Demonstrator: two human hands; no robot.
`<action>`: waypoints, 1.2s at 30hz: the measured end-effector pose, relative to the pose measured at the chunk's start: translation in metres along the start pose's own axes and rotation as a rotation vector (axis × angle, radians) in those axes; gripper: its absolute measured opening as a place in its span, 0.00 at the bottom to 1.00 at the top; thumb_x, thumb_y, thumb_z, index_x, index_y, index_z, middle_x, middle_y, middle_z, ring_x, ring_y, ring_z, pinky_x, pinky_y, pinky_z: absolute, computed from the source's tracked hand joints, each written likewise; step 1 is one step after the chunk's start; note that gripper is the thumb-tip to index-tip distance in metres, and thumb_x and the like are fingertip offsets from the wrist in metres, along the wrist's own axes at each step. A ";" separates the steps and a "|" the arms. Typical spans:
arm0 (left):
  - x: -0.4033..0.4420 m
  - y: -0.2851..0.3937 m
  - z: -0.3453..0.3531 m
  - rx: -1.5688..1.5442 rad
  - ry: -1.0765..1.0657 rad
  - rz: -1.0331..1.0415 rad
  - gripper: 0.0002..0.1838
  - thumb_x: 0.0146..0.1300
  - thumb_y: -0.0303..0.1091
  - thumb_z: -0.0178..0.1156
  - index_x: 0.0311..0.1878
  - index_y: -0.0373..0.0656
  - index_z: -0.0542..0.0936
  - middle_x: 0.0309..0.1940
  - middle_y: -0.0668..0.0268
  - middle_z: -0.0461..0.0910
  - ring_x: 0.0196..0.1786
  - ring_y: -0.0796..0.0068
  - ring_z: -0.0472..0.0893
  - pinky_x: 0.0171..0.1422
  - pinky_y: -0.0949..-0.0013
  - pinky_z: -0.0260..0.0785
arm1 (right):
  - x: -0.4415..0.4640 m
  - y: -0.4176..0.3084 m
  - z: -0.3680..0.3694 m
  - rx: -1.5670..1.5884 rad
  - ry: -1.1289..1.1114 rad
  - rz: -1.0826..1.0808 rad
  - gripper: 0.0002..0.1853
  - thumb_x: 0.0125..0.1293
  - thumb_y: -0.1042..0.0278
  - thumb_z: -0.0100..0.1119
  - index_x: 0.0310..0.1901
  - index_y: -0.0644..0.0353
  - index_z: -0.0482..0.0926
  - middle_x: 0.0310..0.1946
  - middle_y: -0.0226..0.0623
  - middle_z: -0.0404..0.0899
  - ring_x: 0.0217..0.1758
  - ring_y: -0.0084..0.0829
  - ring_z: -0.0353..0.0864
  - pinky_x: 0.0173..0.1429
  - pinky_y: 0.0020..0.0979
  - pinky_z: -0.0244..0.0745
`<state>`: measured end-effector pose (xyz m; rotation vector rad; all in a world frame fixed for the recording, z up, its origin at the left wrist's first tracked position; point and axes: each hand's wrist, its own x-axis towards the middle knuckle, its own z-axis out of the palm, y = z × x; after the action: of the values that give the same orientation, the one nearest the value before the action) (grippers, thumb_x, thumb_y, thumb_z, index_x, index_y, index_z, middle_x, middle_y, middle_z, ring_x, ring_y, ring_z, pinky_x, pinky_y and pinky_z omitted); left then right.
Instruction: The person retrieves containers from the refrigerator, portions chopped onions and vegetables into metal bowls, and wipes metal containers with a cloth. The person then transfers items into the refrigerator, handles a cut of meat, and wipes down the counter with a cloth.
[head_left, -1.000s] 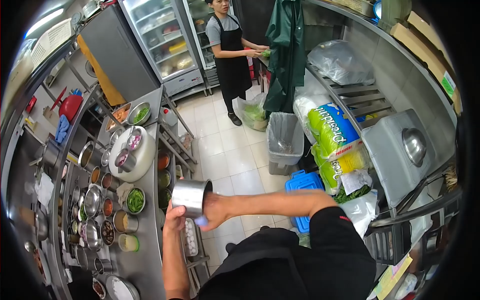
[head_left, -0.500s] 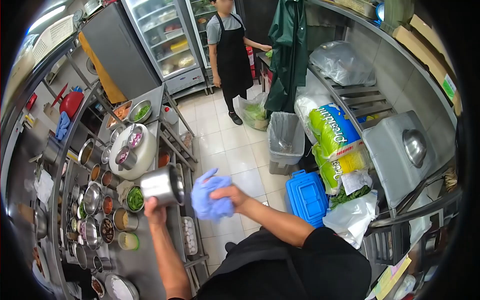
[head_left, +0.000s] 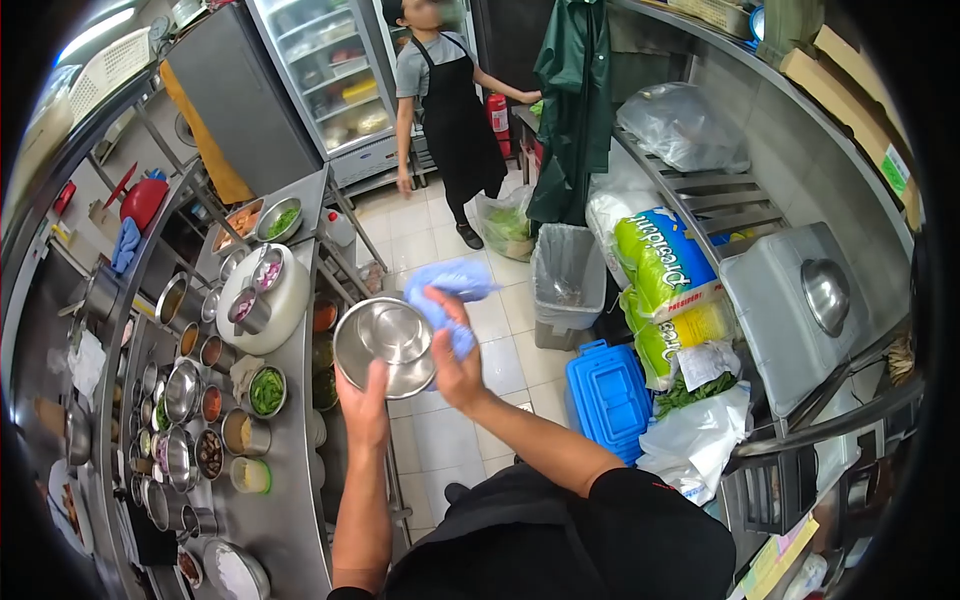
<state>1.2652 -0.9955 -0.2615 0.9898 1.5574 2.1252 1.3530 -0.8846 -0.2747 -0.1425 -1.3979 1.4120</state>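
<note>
A round stainless steel pot [head_left: 352,335] is tilted with its mouth toward me, and its shiny inside looks bare. My left hand [head_left: 366,408] grips its near rim, thumb over the edge. Wrapped in my right hand [head_left: 456,362] is a blue cloth [head_left: 450,280], held against the right side of the pot; its far end is blurred by motion. Both hands are over the gap beside the steel counter [head_left: 290,470].
Several metal bowls and tubs of ingredients crowd the counter, including chopped greens [head_left: 267,391] and a white round container [head_left: 262,320]. A person [head_left: 450,110] in a black apron stands ahead. To the right are a grey bin [head_left: 568,285] and a blue lidded box [head_left: 607,400].
The pot has moved right and turned from lying sideways to showing me its open mouth. My right hand has brought the cloth against it. The other person has shifted slightly left.
</note>
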 end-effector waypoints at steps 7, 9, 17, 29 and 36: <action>-0.003 -0.034 -0.016 -0.478 0.327 -0.596 0.18 0.66 0.36 0.56 0.56 0.37 0.74 0.42 0.62 0.80 0.38 0.74 0.81 0.38 0.72 0.76 | -0.060 0.033 0.023 -0.401 -0.340 -0.532 0.28 0.63 0.56 0.56 0.63 0.61 0.71 0.62 0.51 0.68 0.65 0.55 0.65 0.71 0.52 0.52; -0.013 -0.016 -0.004 -0.420 0.297 -0.467 0.20 0.59 0.24 0.57 0.56 0.37 0.73 0.41 0.64 0.79 0.39 0.73 0.80 0.38 0.73 0.75 | -0.048 0.021 0.024 -0.356 -0.264 -0.457 0.27 0.61 0.60 0.55 0.62 0.60 0.73 0.59 0.50 0.70 0.63 0.55 0.67 0.70 0.52 0.54; -0.011 0.017 -0.050 0.122 -0.007 -0.288 0.16 0.54 0.19 0.55 0.48 0.34 0.76 0.37 0.67 0.80 0.35 0.80 0.78 0.41 0.75 0.70 | 0.009 -0.035 0.023 -0.207 -0.324 -0.258 0.16 0.67 0.63 0.53 0.52 0.59 0.81 0.49 0.46 0.80 0.56 0.50 0.75 0.63 0.44 0.65; -0.014 -0.013 -0.062 -0.004 0.012 -0.132 0.14 0.59 0.25 0.61 0.48 0.42 0.70 0.41 0.69 0.73 0.42 0.83 0.72 0.49 0.75 0.67 | 0.017 -0.041 0.023 -0.071 -0.931 0.108 0.14 0.67 0.67 0.52 0.50 0.60 0.80 0.44 0.40 0.83 0.47 0.33 0.80 0.55 0.34 0.72; -0.026 -0.011 -0.027 -0.134 0.196 0.034 0.11 0.68 0.33 0.53 0.51 0.45 0.67 0.43 0.68 0.72 0.47 0.79 0.74 0.54 0.70 0.69 | -0.005 -0.018 0.035 0.493 -0.562 0.498 0.17 0.72 0.60 0.44 0.49 0.64 0.78 0.41 0.33 0.79 0.46 0.23 0.74 0.55 0.27 0.69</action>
<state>1.2630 -1.0269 -0.2850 0.7897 1.4685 2.3762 1.3404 -0.9150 -0.2535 0.2663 -1.4583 2.3011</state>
